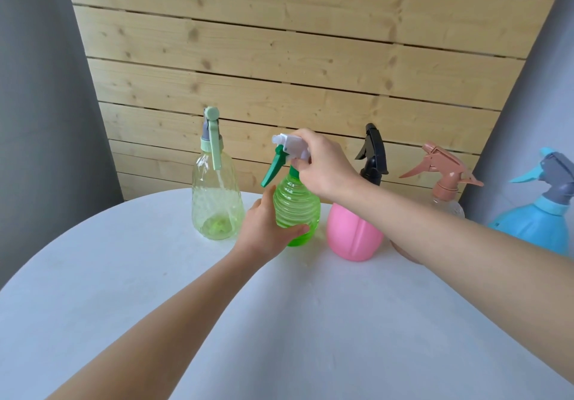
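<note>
Plank wall (310,57): pale wooden boards that fill the upper half of my view.
Table (279,322): white and round, across the lower half.
Pale green bottle (216,200): tall and see-through, just left of centre.
Pink bottle (354,235): opaque with a black sprayer, just right of centre.
Green spray bottle (296,210): at frame centre between those two, standing upright on the table. I see a bright translucent green body with ribbed rings down to a smooth base.
Right hand (323,166): reaches in from the right, with its fingers clamped on the spray head.
Left hand (264,228): wraps the bottle's lower body, with the thumb across the front.
Spray head (293,146): white, with its nozzle pointing to the left of the frame.
Trigger (273,166): dark green, slanting down and to the left.
</note>
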A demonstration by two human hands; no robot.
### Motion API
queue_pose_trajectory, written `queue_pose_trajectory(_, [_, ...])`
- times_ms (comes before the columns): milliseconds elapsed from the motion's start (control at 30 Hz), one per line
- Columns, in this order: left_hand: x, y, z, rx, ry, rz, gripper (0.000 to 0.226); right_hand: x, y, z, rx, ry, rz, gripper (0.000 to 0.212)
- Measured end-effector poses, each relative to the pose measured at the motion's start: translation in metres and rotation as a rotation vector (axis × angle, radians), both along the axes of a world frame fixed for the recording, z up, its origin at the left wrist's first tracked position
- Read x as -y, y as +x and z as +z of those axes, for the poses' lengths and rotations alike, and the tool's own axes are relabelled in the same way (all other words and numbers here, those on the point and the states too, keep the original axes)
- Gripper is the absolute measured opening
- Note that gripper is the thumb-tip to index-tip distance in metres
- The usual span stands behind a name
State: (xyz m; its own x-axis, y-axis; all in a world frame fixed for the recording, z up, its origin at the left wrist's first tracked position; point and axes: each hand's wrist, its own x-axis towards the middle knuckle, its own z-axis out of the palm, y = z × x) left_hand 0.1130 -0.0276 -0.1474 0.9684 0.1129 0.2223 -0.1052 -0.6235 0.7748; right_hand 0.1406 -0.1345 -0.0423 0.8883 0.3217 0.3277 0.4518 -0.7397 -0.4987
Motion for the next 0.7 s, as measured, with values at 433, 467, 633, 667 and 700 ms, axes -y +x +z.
queue_pose_trajectory(433, [-0.023,-0.068,0.047,0.027,0.056,0.009,0.041,0.019,-0.056,0.032,0.032,-0.076,0.110,0.050])
queue_pose_trajectory(467, [-0.031,-0.074,0.051,0.045,0.066,0.061,0.026,0.018,-0.062,0.037,0.045,-0.055,0.104,0.048])
queue_pose_trajectory(633, [-0.070,-0.083,0.064,0.151,0.071,0.348,0.018,-0.004,-0.077,0.054,0.049,0.033,0.146,0.041])
queue_pose_trajectory(667, [-0.078,-0.082,0.064,0.140,0.059,0.377,0.027,-0.014,-0.078,0.055,0.034,0.025,0.166,0.043])
queue_pose_trajectory(700, [-0.084,-0.080,0.063,0.106,0.041,0.388,0.038,-0.022,-0.078,0.056,0.014,-0.001,0.181,0.046])
